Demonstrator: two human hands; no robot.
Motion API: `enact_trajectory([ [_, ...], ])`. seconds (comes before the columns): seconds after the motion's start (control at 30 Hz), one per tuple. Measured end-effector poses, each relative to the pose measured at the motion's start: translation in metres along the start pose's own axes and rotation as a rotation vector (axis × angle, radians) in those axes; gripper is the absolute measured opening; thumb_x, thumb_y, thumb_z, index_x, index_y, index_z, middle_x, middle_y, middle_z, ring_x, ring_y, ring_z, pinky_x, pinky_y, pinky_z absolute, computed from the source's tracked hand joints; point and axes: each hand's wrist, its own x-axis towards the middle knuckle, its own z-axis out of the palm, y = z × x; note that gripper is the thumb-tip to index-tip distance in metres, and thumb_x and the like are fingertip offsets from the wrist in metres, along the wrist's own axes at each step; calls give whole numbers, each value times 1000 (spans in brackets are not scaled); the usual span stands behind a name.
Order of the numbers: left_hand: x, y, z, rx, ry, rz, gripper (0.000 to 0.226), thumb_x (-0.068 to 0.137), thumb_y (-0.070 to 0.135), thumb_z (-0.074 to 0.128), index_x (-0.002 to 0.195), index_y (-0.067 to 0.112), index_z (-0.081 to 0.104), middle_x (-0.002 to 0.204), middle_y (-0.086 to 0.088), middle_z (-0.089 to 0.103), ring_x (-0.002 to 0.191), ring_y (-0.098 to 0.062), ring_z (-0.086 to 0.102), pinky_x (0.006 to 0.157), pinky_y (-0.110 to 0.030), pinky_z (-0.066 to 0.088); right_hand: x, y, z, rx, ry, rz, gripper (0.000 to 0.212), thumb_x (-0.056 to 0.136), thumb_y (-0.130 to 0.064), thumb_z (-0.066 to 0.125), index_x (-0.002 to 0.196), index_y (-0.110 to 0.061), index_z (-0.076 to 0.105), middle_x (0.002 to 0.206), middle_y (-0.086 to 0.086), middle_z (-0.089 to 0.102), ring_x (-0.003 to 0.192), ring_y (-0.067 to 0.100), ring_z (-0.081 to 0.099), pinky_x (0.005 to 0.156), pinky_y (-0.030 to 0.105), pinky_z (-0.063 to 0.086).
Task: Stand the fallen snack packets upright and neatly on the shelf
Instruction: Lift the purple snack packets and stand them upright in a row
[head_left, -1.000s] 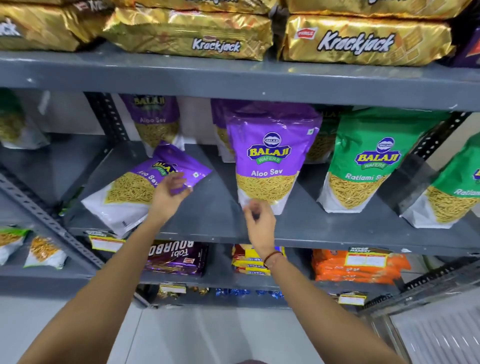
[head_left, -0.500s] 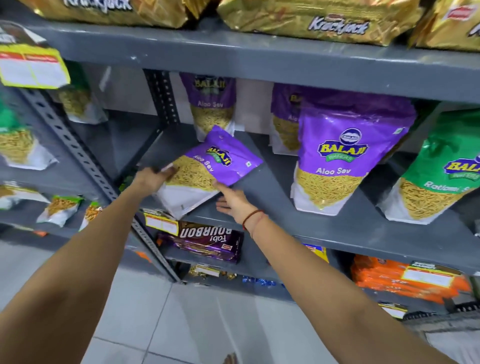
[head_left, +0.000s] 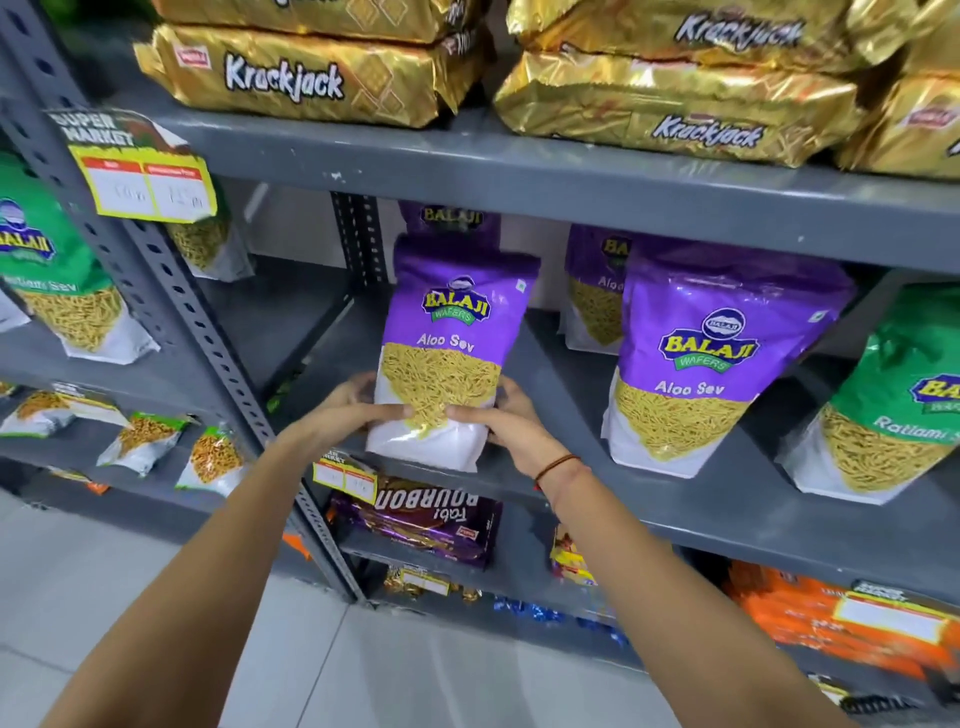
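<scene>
Held packet: purple Aloo Sev packet (head_left: 457, 332), upright at the front edge of the grey middle shelf (head_left: 649, 499).
Left hand (head_left: 358, 405): fingers clamped on its lower left side.
Right hand (head_left: 506, 415): fingers clamped on its lower right side.
Neighbour: second Aloo Sev packet (head_left: 717, 358), upright, to the right, apart.

Both arms outstretched — left hand (head_left: 358, 405) and right hand (head_left: 506, 418) apparently in a closed grip.
</scene>
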Motion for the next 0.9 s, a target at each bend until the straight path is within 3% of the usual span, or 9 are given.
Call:
enact_trajectory([
  [0.13, 0, 9, 5, -43, 76, 90, 66, 63, 20, 82, 122, 21, 52, 112, -1, 70, 100, -15, 68, 84, -29, 52, 3, -18, -9, -45, -44, -127, 74, 62, 6, 81, 126, -9, 45, 127, 14, 59, 117, 25, 57, 101, 42, 46],
  [0.27, 2, 9, 8, -52, 90, 94, 75, 58, 22, 85, 125, 20, 52, 115, -2, 69, 104, -18, 66, 91, -37, 52, 2, -19, -13, -61, -53, -141, 74, 62, 6, 81, 125, -11, 45, 129, 14, 58, 118, 24, 56, 101, 41, 46],
  [0.43, 3, 10, 10, -56, 85, 106, 75, 50, 29, 85, 119, 24, 55, 109, 4, 70, 94, -8, 69, 80, -27, 55, 0, -17, -15, -50, -55, -144, 69, 63, 6, 80, 118, -19, 46, 127, 13, 58, 114, 22, 58, 97, 37, 49],
  [0.6, 7, 12, 10, -58, 102, 136, 63, 62, 14, 83, 118, 24, 54, 107, 5, 69, 87, 0, 69, 64, -12, 54, 6, -20, -16, -69, -55, -170, 71, 63, 5, 81, 121, -17, 45, 127, 13, 59, 111, 20, 58, 95, 35, 50],
  [0.77, 19, 13, 11, -72, 155, 168, 65, 62, 0, 82, 117, 17, 52, 106, 0, 68, 87, -3, 69, 65, -15, 55, 17, -18, -18, -131, -19, -262, 74, 60, 4, 83, 121, -11, 46, 122, 14, 61, 113, 23, 60, 95, 38, 50],
  [0.9, 32, 6, 15, -58, 172, 194, 69, 61, -7, 80, 118, 12, 46, 108, -1, 66, 96, -12, 66, 76, -23, 56, 26, -8, -13, -269, 91, -331, 71, 55, -4, 88, 114, -12, 49, 109, 4, 66, 104, 15, 62, 88, 27, 53],
])
